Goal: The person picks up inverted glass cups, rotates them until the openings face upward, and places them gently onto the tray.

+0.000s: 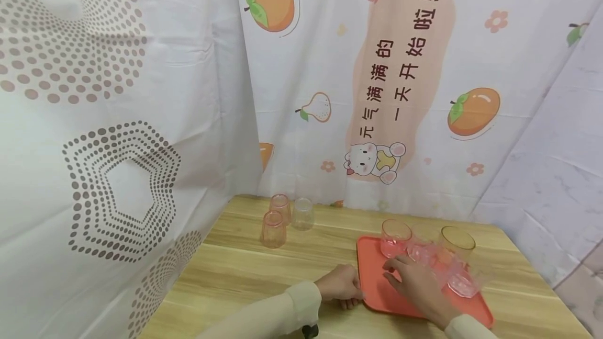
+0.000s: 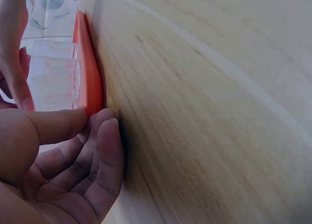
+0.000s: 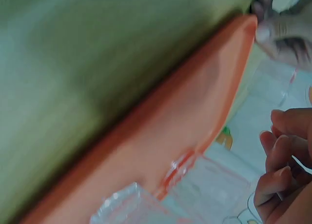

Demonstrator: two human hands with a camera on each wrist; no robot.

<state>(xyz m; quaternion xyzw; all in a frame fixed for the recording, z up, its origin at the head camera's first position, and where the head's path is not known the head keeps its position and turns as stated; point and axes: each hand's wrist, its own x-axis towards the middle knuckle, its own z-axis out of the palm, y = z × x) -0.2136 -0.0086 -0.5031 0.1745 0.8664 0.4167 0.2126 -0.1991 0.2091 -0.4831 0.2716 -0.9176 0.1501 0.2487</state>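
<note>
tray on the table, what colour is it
The tray is orange-red, showing best in the head view.

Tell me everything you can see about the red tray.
The tray is orange-red, rectangular and shallow, with rounded corners and a raised rim, seemingly plastic. It lies face up on the wood-grained table, holding transparent cups. The left hand pinches its near left corner; the right hand hovers above.
</note>
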